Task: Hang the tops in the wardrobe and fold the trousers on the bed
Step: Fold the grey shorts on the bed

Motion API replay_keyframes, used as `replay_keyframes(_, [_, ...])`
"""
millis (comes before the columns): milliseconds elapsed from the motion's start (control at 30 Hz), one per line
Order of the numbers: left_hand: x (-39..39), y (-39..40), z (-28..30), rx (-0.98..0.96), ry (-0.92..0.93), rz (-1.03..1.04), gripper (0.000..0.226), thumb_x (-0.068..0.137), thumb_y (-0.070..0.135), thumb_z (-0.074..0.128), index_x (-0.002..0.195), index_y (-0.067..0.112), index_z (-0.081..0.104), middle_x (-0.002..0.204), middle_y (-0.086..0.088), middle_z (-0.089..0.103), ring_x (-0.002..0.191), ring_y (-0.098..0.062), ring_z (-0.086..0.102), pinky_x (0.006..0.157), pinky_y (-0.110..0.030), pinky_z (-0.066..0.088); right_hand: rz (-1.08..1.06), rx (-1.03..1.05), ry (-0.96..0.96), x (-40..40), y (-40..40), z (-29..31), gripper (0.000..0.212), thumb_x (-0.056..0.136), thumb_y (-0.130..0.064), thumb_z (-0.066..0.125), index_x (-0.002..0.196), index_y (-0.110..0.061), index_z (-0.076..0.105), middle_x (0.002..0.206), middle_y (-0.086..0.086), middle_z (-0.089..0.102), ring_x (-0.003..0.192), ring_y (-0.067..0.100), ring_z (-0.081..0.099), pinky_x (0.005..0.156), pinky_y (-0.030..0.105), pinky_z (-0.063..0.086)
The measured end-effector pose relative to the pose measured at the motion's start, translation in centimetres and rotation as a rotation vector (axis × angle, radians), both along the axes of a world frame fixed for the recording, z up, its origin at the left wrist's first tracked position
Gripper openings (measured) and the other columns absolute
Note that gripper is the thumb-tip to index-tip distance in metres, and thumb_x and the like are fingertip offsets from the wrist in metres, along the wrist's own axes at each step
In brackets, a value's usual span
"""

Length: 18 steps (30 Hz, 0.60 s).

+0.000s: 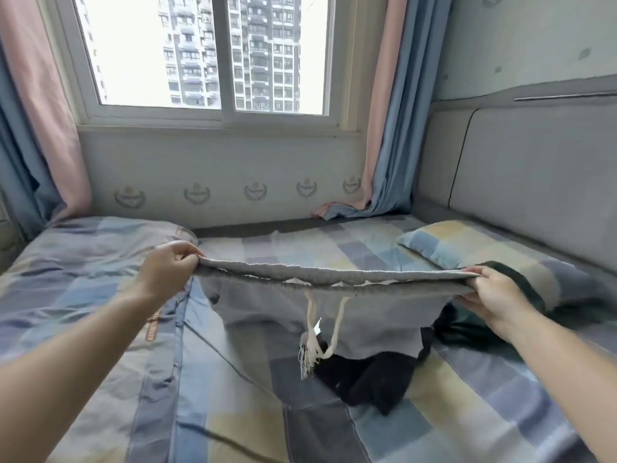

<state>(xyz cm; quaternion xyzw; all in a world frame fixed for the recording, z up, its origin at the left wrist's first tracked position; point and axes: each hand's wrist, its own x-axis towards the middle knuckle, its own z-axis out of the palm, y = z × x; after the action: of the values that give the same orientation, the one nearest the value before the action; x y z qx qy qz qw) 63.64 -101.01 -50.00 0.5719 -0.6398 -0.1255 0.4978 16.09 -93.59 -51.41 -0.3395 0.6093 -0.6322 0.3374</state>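
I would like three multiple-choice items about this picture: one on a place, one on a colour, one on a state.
1. Where does the black garment lie?
A. On the windowsill
B. On the bed, under the raised trousers
C. On the pillow

2. What colour are the trousers held up?
A. Grey
B. Red
C. Yellow

3. How is the waistband held?
A. One hand only
B. It lies flat, untouched
C. Stretched between both hands

Answers:
1 B: it rests on the checked bedsheet below the hanging cloth.
2 A: the fabric is grey, with white drawstrings.
3 C: the left hand and the right hand each pinch one end.
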Motion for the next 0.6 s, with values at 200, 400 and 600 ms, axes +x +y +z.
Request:
replay_keyframes(200, [2.7, 9.0, -14.0, 0.502, -0.081, -0.064, 0.033, 0.079, 0.0, 0.055, 0.056, 0.019, 0.067, 0.054, -0.004, 0.061, 0.058, -0.023, 0.056, 0.064, -0.043, 0.054, -0.002, 0.363, 0.01, 1.4, 10.9, -14.5, 0.028, 0.097, 0.0, 0.037, 0.085, -0.014, 0.058, 0.088, 0.011, 0.055, 0.075, 0.02, 0.054, 0.064, 0.031, 0.051])
replay_keyframes(400, [3.5, 15.4, -22.5, 0.861, -0.352, -0.185, 0.028, 0.074, 0.002, 0.055, 0.053, 0.018, 0.065, 0.043, 0.003, 0.059, 0.043, -0.015, 0.058, 0.047, -0.023, 0.048, 0.162, 0.71, 0.156, 1.9, 18.0, -22.2, 0.019, 0.095, -0.003, 0.044, 0.095, -0.009, 0.062, 0.098, 0.016, 0.062, 0.086, 0.026, 0.061, 0.07, 0.035, 0.052])
replay_keyframes(600, [3.1, 19.2, -24.5, 1.112, -0.823, -0.296, 0.026, 0.078, 0.007, 0.043, 0.068, 0.015, 0.066, 0.065, -0.006, 0.065, 0.045, -0.014, 0.055, 0.049, -0.024, 0.054, 0.518, 1.089, 0.35, 2.9, 22.2, -24.8, 0.018, 0.087, -0.008, 0.049, 0.099, -0.009, 0.063, 0.088, 0.009, 0.072, 0.077, 0.017, 0.073, 0.072, 0.033, 0.053])
